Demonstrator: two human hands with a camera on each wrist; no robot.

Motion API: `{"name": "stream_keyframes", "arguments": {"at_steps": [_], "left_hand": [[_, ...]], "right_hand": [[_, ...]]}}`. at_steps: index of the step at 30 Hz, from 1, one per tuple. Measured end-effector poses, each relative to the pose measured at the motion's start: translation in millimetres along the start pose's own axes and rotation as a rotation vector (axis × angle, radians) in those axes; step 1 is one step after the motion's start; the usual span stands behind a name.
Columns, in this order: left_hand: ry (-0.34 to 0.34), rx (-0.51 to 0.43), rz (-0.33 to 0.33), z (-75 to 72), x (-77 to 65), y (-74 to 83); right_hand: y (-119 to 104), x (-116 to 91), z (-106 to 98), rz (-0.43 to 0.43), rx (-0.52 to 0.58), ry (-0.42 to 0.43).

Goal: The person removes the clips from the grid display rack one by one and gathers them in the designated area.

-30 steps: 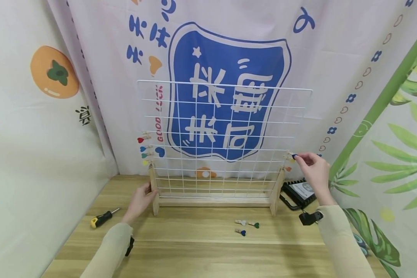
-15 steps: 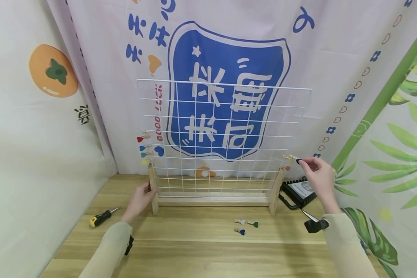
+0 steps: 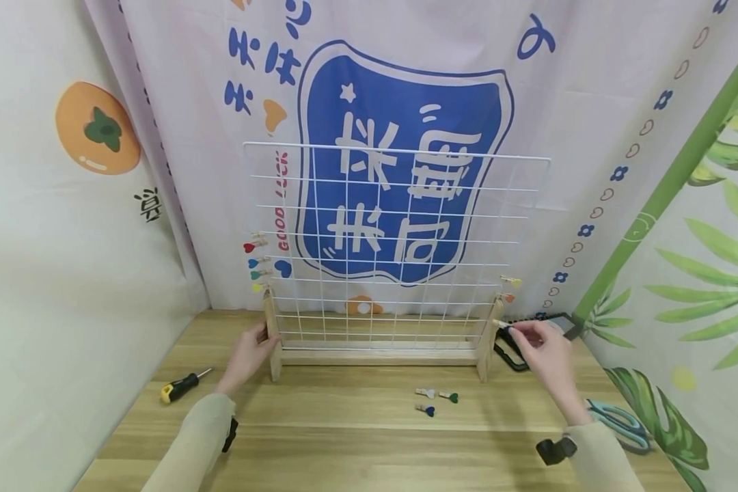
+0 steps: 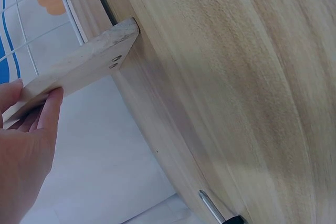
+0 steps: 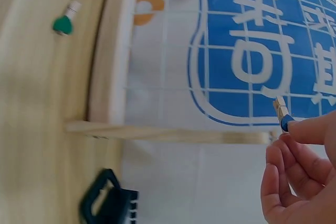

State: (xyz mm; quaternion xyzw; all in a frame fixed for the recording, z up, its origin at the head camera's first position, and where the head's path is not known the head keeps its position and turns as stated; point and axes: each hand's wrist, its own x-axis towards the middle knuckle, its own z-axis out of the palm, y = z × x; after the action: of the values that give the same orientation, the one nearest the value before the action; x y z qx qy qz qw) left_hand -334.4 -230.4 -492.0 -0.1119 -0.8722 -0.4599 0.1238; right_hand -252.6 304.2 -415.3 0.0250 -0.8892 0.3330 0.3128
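A white wire grid [image 3: 400,239] stands upright in a wooden stand [image 3: 381,357]. My left hand [image 3: 250,355] grips the stand's left post [image 4: 79,61], thumb on one side and fingers on the other. My right hand [image 3: 544,352] pinches a small wooden clothespin [image 5: 282,109] by its blue heart end, in front of the right post [image 3: 490,338]. On the grid's left edge hang clothespins with red [image 3: 249,247], blue, green and yellow hearts. A yellow-heart clothespin [image 3: 512,281] and an orange-heart one [image 3: 509,298] are on the right edge.
Three clothespins lie on the table: white [image 3: 426,393], green [image 3: 450,397] and dark blue [image 3: 427,410]. A screwdriver [image 3: 181,387] lies at the left, scissors [image 3: 621,425] at the right. Behind my right hand sits a black case [image 5: 107,200]. Printed curtains surround the table.
My right hand first drew back from the grid's right edge with the blue-heart clothespin, then lowered it in front of the right post. My left hand stayed on the left post.
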Motion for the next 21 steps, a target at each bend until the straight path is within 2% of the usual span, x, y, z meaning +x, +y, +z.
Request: {"name": "stream_keyframes", "arguments": {"at_steps": [5,12,21], "left_hand": [[0.001,0.005,-0.004,0.4,-0.2,0.6],[0.002,0.015,-0.011,0.7,-0.9,1.3],[-0.006,0.015,-0.018,0.2,-0.6,2.0]], "right_hand": [[5.1,-23.0,19.5,0.008,0.038,-0.045],[9.3,-54.8,46.8,0.090,0.097,-0.171],[17.4,-87.2,74.2,0.152,0.087,-0.308]]}}
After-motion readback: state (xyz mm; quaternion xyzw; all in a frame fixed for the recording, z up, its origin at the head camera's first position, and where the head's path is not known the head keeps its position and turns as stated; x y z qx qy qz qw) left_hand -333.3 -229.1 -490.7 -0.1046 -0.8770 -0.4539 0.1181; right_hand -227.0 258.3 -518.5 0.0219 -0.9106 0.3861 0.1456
